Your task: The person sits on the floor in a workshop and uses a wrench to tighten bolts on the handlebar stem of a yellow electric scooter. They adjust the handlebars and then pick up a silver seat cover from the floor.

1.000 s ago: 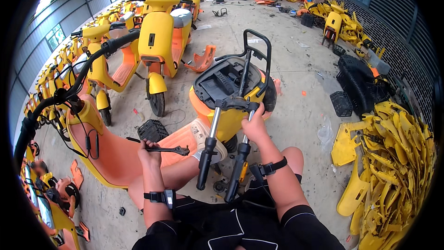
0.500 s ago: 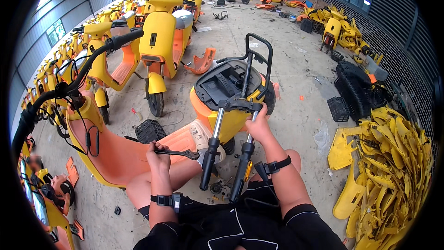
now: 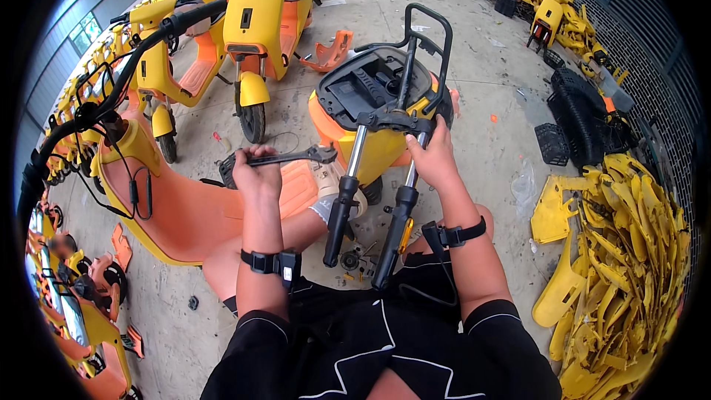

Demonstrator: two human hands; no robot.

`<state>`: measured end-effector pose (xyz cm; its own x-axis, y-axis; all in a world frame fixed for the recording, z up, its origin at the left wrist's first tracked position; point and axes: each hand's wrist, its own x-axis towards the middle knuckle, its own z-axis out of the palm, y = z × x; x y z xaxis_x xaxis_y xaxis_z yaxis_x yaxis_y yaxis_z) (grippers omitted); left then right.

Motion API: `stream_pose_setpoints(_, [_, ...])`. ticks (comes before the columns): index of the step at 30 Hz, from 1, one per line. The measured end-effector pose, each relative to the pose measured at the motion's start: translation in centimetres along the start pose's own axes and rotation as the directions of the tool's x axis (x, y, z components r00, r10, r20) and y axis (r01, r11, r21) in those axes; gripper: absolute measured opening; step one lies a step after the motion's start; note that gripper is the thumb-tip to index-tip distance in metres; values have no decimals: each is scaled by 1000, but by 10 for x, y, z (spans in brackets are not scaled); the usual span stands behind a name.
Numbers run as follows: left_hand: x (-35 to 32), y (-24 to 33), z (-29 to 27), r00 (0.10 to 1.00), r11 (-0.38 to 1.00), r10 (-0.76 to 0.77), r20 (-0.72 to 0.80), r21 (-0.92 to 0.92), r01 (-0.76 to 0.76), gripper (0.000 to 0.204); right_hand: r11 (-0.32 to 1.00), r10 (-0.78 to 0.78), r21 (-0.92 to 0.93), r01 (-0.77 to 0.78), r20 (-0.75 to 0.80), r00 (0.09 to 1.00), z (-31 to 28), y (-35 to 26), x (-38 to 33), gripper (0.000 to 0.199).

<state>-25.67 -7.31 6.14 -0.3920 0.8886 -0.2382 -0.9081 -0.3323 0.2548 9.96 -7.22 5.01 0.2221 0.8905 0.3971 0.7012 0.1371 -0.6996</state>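
Observation:
My left hand (image 3: pixel 254 178) is closed around the handle of a dark adjustable wrench (image 3: pixel 320 154). The wrench's jaw end points right, toward the fork but apart from it. A scooter front fork (image 3: pixel 344 204) stands tilted in front of me, with two silver-and-black legs joined by a dark clamp (image 3: pixel 385 120) and a long stem rising above. My right hand (image 3: pixel 434 155) is wrapped round the upper part of the right leg, just below the clamp. Behind the fork lies a yellow-and-orange scooter body (image 3: pixel 326 122) with an open black storage tray (image 3: pixel 363 81).
Black handlebars (image 3: pixel 122 122) with hanging cables rise at the left. Several yellow scooters (image 3: pixel 254 22) stand beyond. A heap of yellow panels (image 3: pixel 629 252) lies at the right, with black baskets (image 3: pixel 574 122) behind it. Small loose parts (image 3: pixel 355 259) lie on the floor below the fork.
My left hand has raised the wrench, with its jaw end nearer the fork's upper part. My right hand still grips the fork leg, its fingers more upright. The view has tilted down.

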Motion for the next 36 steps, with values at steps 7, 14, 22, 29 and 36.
stream_pose_setpoints(7, [24,-78,61,996,994,-85,28,-71,86,33,953,-275,132,272,3,962,-17,-21,2,36])
stream_pose_setpoints(14, [18,-106,62,992,985,-115,-60,-134,106,31,893,-62,450,-30,188,980,-20,-35,-5,35])
stream_pose_setpoints(22, [-19,-125,50,982,947,-171,-74,-287,143,34,805,-120,518,-289,619,776,-10,-79,-14,62])
stream_pose_setpoints(29, [-94,-155,31,955,969,-236,179,-28,245,33,463,69,789,-404,422,904,16,-95,-11,30])
stream_pose_setpoints(36, [-127,-129,-21,827,630,-536,172,733,256,45,862,118,474,-181,159,980,-37,-61,7,31])
